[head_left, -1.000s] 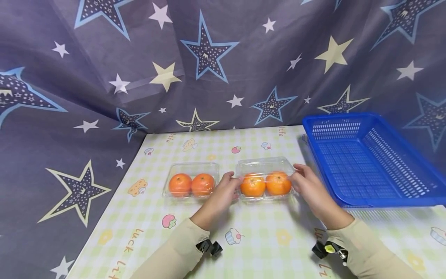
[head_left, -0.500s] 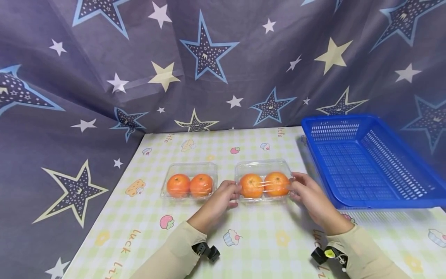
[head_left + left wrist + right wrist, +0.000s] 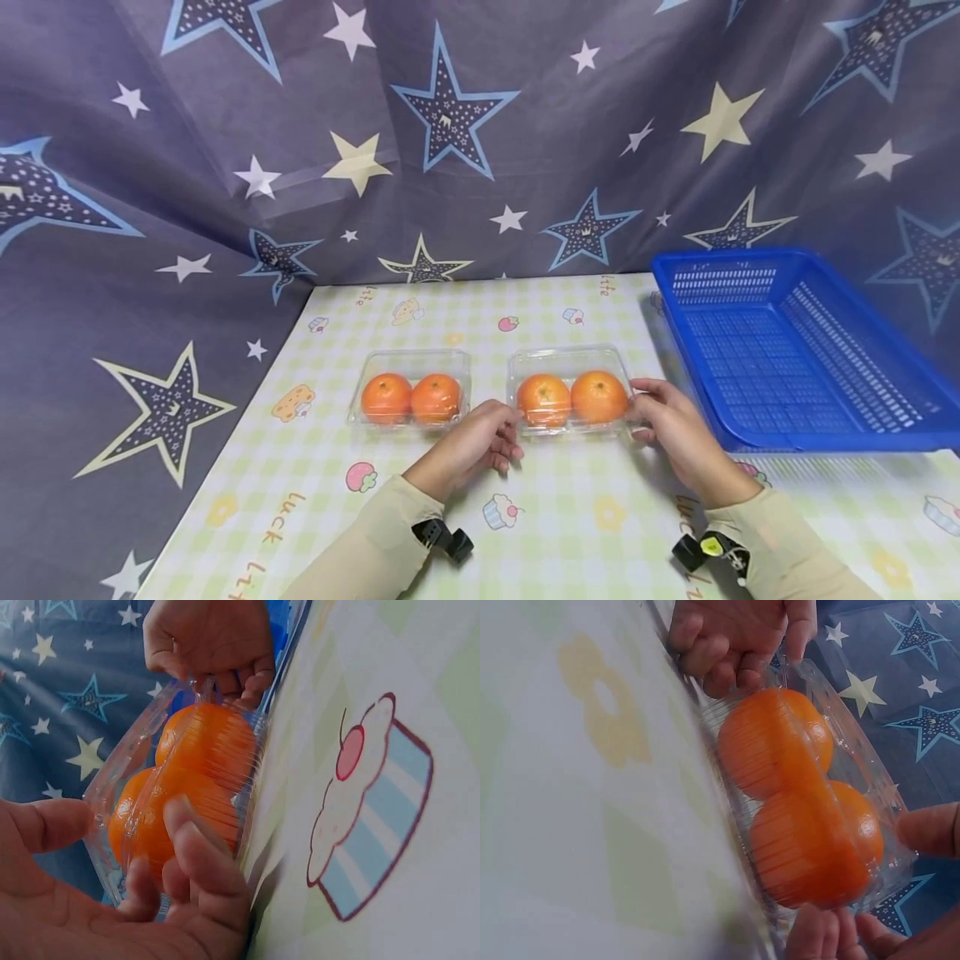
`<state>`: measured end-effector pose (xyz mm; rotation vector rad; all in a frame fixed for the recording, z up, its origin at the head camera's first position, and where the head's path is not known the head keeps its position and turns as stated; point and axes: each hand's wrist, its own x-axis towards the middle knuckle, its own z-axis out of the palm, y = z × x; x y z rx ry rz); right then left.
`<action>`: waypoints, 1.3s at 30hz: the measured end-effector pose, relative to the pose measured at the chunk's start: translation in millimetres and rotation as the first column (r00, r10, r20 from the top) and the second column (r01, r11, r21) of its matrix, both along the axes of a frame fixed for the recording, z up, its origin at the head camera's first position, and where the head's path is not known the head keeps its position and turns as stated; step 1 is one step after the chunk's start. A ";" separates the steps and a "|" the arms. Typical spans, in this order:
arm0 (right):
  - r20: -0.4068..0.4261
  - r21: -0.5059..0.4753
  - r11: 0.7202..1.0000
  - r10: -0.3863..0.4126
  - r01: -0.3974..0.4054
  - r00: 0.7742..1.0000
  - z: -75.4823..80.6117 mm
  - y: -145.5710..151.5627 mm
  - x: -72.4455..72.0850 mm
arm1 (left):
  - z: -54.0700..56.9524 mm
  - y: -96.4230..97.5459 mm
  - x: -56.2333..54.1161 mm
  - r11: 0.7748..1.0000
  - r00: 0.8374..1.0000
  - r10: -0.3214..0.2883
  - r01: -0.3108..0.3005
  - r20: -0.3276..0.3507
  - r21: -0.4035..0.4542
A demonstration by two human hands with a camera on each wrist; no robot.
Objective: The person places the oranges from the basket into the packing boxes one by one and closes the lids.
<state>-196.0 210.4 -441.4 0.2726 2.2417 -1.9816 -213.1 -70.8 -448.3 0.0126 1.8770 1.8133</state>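
Note:
A clear plastic clamshell box [image 3: 564, 359], its lid down, holds two mandarin oranges [image 3: 599, 397] on the table. My left hand [image 3: 480, 438] is at its left front corner, fingers loosely bent, with fingertips right at the plastic edge. At the other end, my right hand [image 3: 672, 423] has its fingers spread loosely beside the right edge. The right wrist view puts its thumb [image 3: 928, 829] against the lid edge and its other fingertips [image 3: 821, 930] by the box end. Left of these, a second clamshell box [image 3: 415, 360] also contains two mandarins [image 3: 387, 397].
To the right stands a blue plastic basket [image 3: 720, 433] with slotted walls and nothing in it. A checked, printed cloth [image 3: 420, 542] covers the table. Behind hangs a dark curtain [image 3: 480, 208] with stars.
The right-hand box's lid has come down flat. My left fingers have slid off its front corner, lower and nearer me; my right hand has loosened and moved slightly down at the side.

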 end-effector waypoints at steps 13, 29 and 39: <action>0.090 -0.014 1.000 -0.008 0.009 0.996 -4.6 2.5 -1.2 | -6.2 -6.3 -3.2 0.995 0.992 -0.089 0.084 0.088 0.061; 0.174 0.011 0.994 0.109 -0.112 0.979 -6.4 8.6 -3.0 | -8.9 -7.0 -5.0 0.990 0.991 -0.125 0.121 0.056 0.073; 0.187 0.002 0.992 0.127 -0.129 0.974 -5.4 10.1 -2.6 | -8.0 -6.3 -5.7 0.989 0.991 -0.115 0.109 0.064 0.099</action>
